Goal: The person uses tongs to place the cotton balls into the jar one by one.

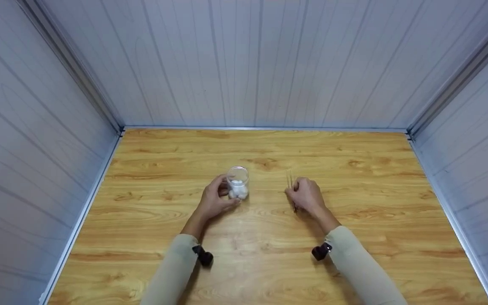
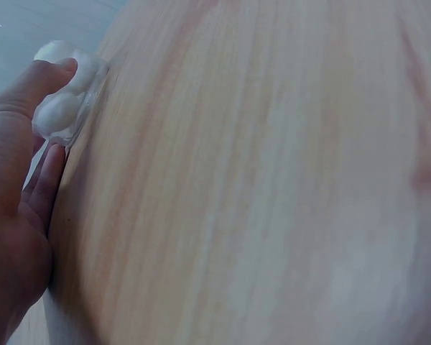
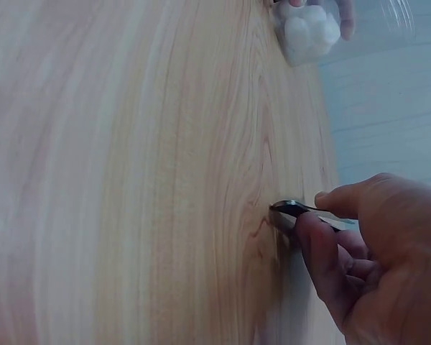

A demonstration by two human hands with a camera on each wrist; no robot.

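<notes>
A small clear jar stands upright on the wooden table, with several white cotton balls in its lower part. My left hand grips it from the left, thumb on the near side and fingers behind. In the left wrist view the thumb lies over the glass in front of the cotton balls. To the right of the jar, my right hand pinches metal tweezers between thumb and fingers. Their two thin tips point away from me, with nothing visible between them. The joined end is toward me, close to the tabletop.
The wooden table is bounded by a pale panel wall at the back and by side panels on the left and right. A small dark camera sits on each wrist, over the sleeves.
</notes>
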